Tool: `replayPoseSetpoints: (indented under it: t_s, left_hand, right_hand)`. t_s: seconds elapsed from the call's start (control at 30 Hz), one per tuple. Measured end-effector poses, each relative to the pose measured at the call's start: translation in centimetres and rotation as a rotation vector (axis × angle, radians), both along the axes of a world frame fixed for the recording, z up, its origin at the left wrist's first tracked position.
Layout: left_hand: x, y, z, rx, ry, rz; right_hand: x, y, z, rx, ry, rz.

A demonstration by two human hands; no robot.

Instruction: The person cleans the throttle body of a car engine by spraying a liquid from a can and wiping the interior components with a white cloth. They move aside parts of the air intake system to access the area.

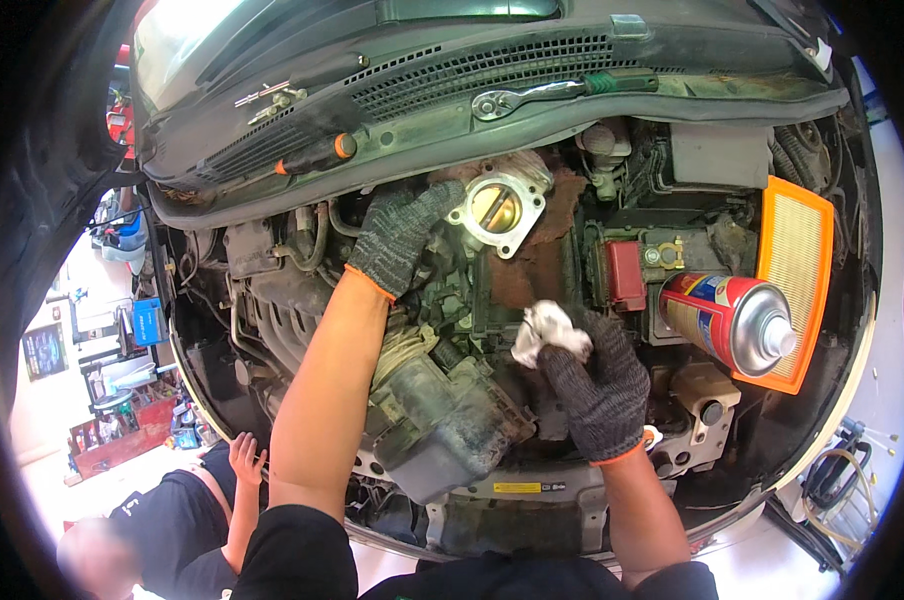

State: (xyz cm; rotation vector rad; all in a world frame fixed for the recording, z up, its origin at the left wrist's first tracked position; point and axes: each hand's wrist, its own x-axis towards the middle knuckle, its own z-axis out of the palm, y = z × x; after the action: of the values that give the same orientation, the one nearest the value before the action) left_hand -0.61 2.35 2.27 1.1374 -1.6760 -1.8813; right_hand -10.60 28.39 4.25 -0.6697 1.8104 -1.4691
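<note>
My left hand (397,240), in a dark grey knit glove with orange cuff, grips the left side of a metal throttle body (520,208), its round bore and brass-coloured plate facing up. My right hand (602,385), gloved alike, holds a crumpled white rag (544,325) below it, apart from the throttle body. A red aerosol can (707,305) lies on its side right of my right hand, beside an orange-framed air filter (807,250). Under the throttle body is a reddish-brown surface (517,280); an intake housing (432,430) sits between my forearms.
A green-handled ratchet (532,95), a black-and-orange screwdriver (317,150) and small metal parts (272,105) rest along the cowl. Engine hoses and a red terminal cover (624,272) surround my hands. A co-worker (172,510) is at lower left, near a cluttered bench (122,450) outside the car.
</note>
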Motion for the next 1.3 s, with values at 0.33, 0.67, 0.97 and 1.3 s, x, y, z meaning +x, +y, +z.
replayPoseSetpoints:
  t_s: [0.33, 0.67, 0.97, 1.3]
  left_hand:
    - [-0.3, -0.6, -0.4, -0.182, -0.071, -0.100]
    - [-0.3, -0.6, -0.2, -0.173, -0.025, -0.119]
    - [0.1, -0.8, -0.8, -0.264, -0.029, -0.125]
    - [-0.6, -0.8, -0.9, -0.359, 0.079, -0.138]
  right_hand:
    - [-4.6, -13.1, 0.5, 0.438, 0.801, 0.186]
    - [-4.8, -14.6, -1.7, 0.143, 0.714, 0.278]
    - [-7.2, -14.4, -0.1, 0.075, 0.826, 0.646]
    - [-4.2, -15.8, -1.6, 0.325, 0.935, 0.221]
